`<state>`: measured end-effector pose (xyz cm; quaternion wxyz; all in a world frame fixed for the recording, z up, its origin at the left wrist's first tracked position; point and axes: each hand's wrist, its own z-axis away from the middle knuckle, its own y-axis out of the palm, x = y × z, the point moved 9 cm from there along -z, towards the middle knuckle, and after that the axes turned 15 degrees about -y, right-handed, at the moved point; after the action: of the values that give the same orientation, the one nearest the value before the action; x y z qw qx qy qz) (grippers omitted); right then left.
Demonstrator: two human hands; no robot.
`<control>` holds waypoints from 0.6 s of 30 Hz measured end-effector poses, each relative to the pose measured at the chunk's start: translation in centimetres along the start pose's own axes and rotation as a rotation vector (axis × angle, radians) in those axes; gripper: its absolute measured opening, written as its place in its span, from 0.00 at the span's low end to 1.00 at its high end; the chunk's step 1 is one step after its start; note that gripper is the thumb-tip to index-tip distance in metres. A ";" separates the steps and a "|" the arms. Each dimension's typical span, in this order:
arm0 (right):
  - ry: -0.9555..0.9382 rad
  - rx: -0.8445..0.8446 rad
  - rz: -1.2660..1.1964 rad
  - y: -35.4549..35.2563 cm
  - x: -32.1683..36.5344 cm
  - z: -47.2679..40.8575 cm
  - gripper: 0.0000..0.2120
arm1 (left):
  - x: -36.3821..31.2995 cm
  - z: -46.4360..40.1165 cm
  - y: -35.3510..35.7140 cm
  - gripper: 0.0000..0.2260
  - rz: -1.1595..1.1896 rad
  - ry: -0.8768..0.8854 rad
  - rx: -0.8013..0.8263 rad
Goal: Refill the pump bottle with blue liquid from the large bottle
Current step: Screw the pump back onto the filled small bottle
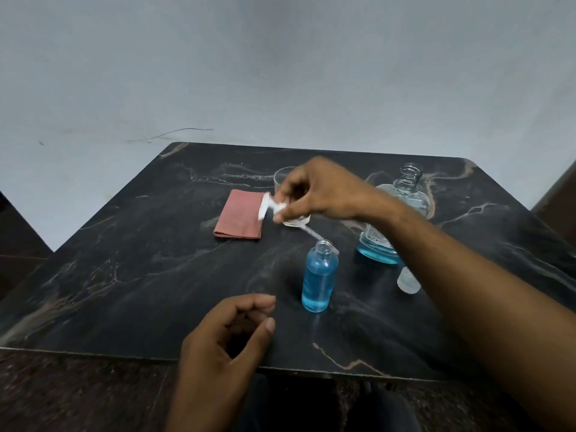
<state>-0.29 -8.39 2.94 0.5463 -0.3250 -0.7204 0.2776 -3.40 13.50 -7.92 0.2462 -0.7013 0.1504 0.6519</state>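
A small clear pump bottle [318, 277] stands uncapped on the dark marble table [140, 275], nearly full of blue liquid. My right hand [318, 191] holds the white pump head [270, 206] above and behind it, tilted, with its dip tube [314, 234] slanting down toward the bottle's mouth. The large clear bottle [393, 213] stands open to the right, behind my right forearm, with a little blue liquid at its bottom. My left hand [227, 335] hovers near the table's front edge, fingers loosely curled, holding nothing.
A clear glass [285, 176] stands behind my right hand, partly hidden. A folded reddish cloth [240, 218] lies to its left. A small whitish cap [407, 280] lies right of the pump bottle, under my forearm. A pale wall rises behind the table.
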 end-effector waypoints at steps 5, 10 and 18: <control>-0.177 -0.650 -0.088 -9.7 5.3 5.6 0.11 | -0.9 -2.2 3.8 0.29 -0.120 0.034 0.087; -0.269 -0.939 -0.299 -11.8 6.1 11.6 0.14 | -1.6 -4.2 6.6 0.36 -0.116 0.023 0.142; -0.189 -0.928 -0.396 -9.6 4.3 12.7 0.12 | -1.6 -4.5 7.1 0.21 -0.134 0.048 0.112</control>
<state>-15.01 -11.78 9.60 0.3189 -0.3642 -0.8617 -0.1521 -3.60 4.93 -7.23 0.3244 -0.7103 0.1454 0.6075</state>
